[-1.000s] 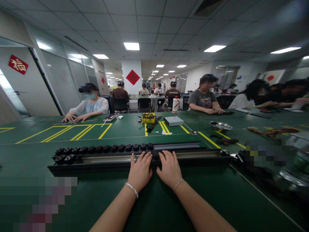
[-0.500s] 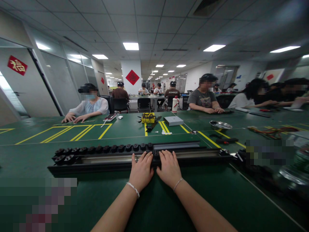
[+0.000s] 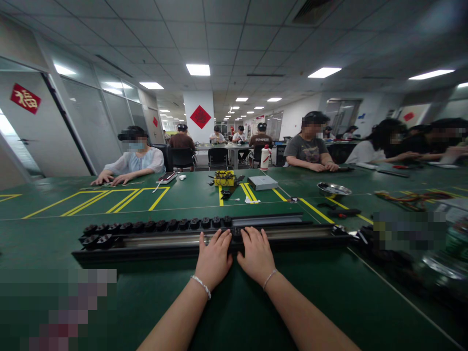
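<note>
A long black tray (image 3: 157, 250) with a shiny metal channel along it lies crosswise on the green table before me. My left hand (image 3: 214, 256) rests on its middle, palm down with the fingers stretched out. Beside it, my right hand (image 3: 256, 253) lies on the same tray, fingers also extended. In the narrow gap between the hands sits a small black part (image 3: 237, 235), partly hidden by my fingers. Round black parts (image 3: 104, 240) stand at the tray's left end. Behind, several more round black parts (image 3: 161, 225) are lined up in a second tray (image 3: 270, 221).
Farther back are a yellow object with black cables (image 3: 224, 178), a grey box (image 3: 262, 183) and a metal bowl (image 3: 334, 189). A red-capped bottle (image 3: 265, 158) stands beyond. Black parts (image 3: 398, 268) crowd the right side. Co-workers sit across the green table (image 3: 175, 312).
My hands and the trays stay where they were. The co-worker at the far left has shifted their hands slightly.
</note>
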### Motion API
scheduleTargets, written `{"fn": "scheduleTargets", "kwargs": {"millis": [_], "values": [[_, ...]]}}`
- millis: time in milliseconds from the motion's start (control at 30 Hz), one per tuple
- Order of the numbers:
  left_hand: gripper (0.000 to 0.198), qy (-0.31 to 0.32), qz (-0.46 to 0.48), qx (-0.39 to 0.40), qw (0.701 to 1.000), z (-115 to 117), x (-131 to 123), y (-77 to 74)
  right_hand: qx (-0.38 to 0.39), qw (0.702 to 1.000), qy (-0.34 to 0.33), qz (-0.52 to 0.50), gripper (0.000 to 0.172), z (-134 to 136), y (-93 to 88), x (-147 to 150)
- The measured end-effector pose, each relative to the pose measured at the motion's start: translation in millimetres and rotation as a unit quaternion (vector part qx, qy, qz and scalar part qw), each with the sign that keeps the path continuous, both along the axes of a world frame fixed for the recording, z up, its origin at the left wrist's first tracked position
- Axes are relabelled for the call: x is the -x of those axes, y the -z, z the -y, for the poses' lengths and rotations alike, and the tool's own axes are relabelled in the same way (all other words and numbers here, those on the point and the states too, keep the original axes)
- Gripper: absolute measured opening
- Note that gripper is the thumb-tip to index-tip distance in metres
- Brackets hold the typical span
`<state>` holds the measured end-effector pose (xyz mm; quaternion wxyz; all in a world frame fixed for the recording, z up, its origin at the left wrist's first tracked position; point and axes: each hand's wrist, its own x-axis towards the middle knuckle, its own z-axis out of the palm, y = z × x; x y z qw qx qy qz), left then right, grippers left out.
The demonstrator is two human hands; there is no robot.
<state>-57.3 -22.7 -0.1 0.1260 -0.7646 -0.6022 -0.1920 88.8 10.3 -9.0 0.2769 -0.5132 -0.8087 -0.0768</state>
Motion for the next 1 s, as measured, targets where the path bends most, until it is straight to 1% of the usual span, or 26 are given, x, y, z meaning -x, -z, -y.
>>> {"fn": "scheduleTargets", "kwargs": {"millis": [267,500,700,867,1000], "values": [[0.048,0.001,0.007,0.006,1.0,-0.1,-0.5,-1.3,-0.004,1.0,0.001,-0.001,0.054,-0.1,1.4,0.5],[0.049,-0.004,-0.011,0.007,1.0,0.2,-0.9,-1.5,-0.008,1.0,-0.001,-0.005,0.056,-0.9,2.7,0.1],[0.049,-0.013,-0.019,-0.009,1.0,1.3,-3.4,-0.5,-0.006,1.0,0.006,-0.011,0.059,-1.1,3.4,0.7],[0.047,-0.019,-0.01,-0.017,1.0,0.3,-8.1,1.0,0.011,1.0,0.024,-0.014,0.06,-2.0,1.4,-0.3],[0.045,-0.041,-0.002,-0.014,0.999,-2.4,-15.9,1.3,0.009,1.0,0.015,-0.001,0.058,-2.4,-1.5,-3.0]]}}
